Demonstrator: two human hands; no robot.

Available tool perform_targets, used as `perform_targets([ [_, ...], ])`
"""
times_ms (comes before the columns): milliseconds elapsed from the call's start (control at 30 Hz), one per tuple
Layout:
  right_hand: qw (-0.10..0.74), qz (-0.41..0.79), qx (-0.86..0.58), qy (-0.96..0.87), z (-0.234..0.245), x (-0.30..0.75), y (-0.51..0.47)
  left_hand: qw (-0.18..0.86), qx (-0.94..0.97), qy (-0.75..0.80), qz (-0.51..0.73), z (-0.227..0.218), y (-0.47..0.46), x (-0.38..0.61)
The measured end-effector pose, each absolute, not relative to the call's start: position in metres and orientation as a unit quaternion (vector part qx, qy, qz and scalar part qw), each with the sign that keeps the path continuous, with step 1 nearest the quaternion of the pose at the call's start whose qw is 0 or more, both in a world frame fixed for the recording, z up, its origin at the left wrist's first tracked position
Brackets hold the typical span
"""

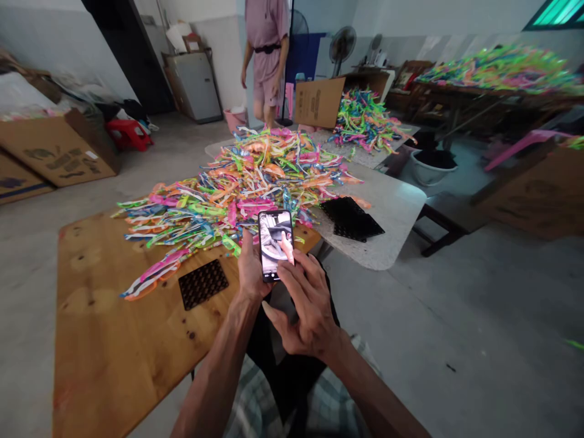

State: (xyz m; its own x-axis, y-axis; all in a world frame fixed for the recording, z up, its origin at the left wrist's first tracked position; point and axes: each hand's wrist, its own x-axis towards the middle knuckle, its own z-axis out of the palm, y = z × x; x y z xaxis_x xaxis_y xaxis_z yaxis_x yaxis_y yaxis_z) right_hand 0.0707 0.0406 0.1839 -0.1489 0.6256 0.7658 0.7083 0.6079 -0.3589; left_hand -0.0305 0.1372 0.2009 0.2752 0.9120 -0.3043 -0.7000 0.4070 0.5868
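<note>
A smartphone (275,243) with a lit screen is gripped upright in my left hand (252,267), the thumb along its left edge. My right hand (306,304) is at the phone's lower right, fingers apart and fingertips over the lower part of the screen. Whether they touch the glass I cannot tell. Just beyond the phone lies a big heap of colourful plastic pieces (269,164) in pink, orange, green, blue and white. A black perforated tray (203,284) rests on the wooden table (104,340) left of my hands.
Black perforated sheets (351,219) lie on the grey tabletop (387,243) to the right. Behind the heap, a tipped cardboard box (319,102) spills similar pieces. A person (267,55) stands beyond. Another heap (502,68) covers a far table; a white bucket (431,170) stands on the floor.
</note>
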Motion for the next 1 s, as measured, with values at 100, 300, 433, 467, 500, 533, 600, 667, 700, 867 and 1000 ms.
perform_targets([
  [100, 0.479, -0.048, -0.441, -0.757, 0.183, 0.070, 0.040, 0.772, 0.162, 0.315, 0.527, 0.204, 0.137, -0.030],
  [300, 0.466, -0.049, -0.451, -0.759, 0.185, 0.069, 0.041, 0.789, 0.155, 0.303, 0.512, 0.203, 0.136, -0.032],
  [433, 0.451, -0.047, -0.458, -0.765, 0.183, 0.068, 0.044, 0.774, 0.171, 0.302, 0.530, 0.201, 0.135, -0.032],
  [467, 0.449, -0.045, -0.458, -0.766, 0.183, 0.068, 0.045, 0.772, 0.169, 0.305, 0.531, 0.201, 0.134, -0.032],
  [500, 0.447, -0.043, -0.459, -0.767, 0.183, 0.068, 0.047, 0.772, 0.165, 0.307, 0.532, 0.202, 0.134, -0.032],
  [533, 0.446, -0.043, -0.460, -0.767, 0.183, 0.068, 0.048, 0.772, 0.162, 0.308, 0.531, 0.203, 0.133, -0.032],
  [600, 0.443, -0.045, -0.463, -0.767, 0.184, 0.067, 0.053, 0.774, 0.165, 0.311, 0.526, 0.204, 0.132, -0.032],
  [667, 0.438, -0.050, -0.468, -0.766, 0.187, 0.068, 0.058, 0.768, 0.169, 0.317, 0.531, 0.204, 0.131, -0.032],
  [700, 0.436, -0.051, -0.471, -0.765, 0.189, 0.068, 0.061, 0.765, 0.167, 0.318, 0.534, 0.204, 0.131, -0.033],
  [867, 0.455, -0.044, -0.472, -0.754, 0.193, 0.073, 0.067, 0.789, 0.131, 0.302, 0.519, 0.200, 0.132, -0.035],
  [1000, 0.496, -0.052, -0.452, -0.740, 0.189, 0.076, 0.062, 0.787, 0.150, 0.268, 0.534, 0.192, 0.135, -0.037],
])
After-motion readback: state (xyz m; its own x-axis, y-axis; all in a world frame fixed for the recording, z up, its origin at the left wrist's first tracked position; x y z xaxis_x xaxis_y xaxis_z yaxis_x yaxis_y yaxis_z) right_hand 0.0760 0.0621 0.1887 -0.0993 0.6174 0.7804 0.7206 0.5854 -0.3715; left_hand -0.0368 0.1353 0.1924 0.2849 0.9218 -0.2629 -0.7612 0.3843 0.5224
